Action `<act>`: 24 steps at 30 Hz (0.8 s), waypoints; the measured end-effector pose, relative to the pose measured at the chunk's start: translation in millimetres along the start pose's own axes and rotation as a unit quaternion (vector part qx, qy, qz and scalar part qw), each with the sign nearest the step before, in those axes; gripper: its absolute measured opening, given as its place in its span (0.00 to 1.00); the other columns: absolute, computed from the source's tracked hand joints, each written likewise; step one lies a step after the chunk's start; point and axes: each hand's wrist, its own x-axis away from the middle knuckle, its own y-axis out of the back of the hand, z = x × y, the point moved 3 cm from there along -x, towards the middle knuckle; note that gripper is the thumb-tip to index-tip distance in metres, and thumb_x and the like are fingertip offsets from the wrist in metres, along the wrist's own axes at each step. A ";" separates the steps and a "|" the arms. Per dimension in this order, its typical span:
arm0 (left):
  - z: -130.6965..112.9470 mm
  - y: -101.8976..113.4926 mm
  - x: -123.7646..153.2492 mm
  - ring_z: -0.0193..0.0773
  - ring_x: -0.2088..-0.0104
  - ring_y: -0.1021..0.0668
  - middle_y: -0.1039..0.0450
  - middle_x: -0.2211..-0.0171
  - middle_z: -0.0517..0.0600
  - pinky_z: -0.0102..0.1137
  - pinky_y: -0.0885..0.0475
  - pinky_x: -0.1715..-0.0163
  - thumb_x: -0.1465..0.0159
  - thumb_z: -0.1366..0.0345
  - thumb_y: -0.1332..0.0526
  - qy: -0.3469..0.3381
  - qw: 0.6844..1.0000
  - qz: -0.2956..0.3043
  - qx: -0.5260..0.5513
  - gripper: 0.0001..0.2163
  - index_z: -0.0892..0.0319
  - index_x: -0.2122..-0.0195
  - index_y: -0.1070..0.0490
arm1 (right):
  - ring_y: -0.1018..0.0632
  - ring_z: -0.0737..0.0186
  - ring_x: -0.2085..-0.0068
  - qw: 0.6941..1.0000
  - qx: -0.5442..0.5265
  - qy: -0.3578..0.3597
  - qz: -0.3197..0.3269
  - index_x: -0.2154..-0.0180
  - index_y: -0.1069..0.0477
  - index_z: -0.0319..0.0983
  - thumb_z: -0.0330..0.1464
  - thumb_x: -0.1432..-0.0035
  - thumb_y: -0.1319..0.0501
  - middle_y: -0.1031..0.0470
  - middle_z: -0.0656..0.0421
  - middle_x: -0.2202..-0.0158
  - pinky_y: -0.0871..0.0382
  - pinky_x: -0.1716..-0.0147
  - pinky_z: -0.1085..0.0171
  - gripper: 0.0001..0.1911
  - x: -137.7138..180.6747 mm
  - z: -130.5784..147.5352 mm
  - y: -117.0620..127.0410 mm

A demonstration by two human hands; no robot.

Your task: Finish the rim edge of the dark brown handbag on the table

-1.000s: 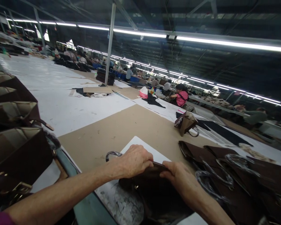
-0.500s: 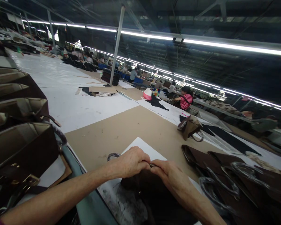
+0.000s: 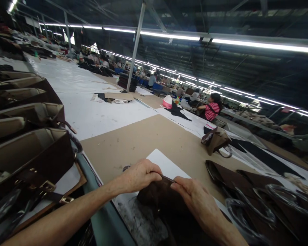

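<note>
A dark brown handbag (image 3: pixel 166 200) is in front of me at the table's near edge, its lower part lost in shadow. My left hand (image 3: pixel 142 176) pinches the bag's top edge between thumb and fingers. A short way to the right along that same edge, my right hand (image 3: pixel 195 193) grips it too. A stretch of the rim shows between the two hands. Beneath lies a white sheet (image 3: pixel 164 164), and a smudged grey-white surface (image 3: pixel 141 218) shows left of the bag. Part of a plastic-wrapped handle (image 3: pixel 126 168) peeks out behind my left wrist.
Open brown bags (image 3: pixel 48 150) with beige linings stand in a row at left. Flat brown bags with wrapped handles (image 3: pixel 248 212) lie at right, near an upright bag (image 3: pixel 217 141). Brown paper (image 3: pixel 149 133) covers the table. A metal post (image 3: pixel 136 48) rises beyond; a person in a striped top (image 3: pixel 212 111) sits farther off.
My hands have moved apart along the bag's top edge, baring more rim between them. The whole view has shifted, so the surroundings appear slightly farther right.
</note>
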 end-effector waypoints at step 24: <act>13.4 -6.6 11.7 0.30 0.73 0.31 0.32 0.76 0.42 0.22 0.38 0.73 0.46 0.67 0.40 -0.004 0.994 -0.059 0.089 0.04 0.60 0.69 0.29 | 0.29 0.62 0.67 0.994 -0.043 0.016 0.099 0.68 0.29 0.41 0.34 0.55 0.40 0.27 0.60 0.69 0.45 0.72 0.68 0.08 -13.9 31.4 9.8</act>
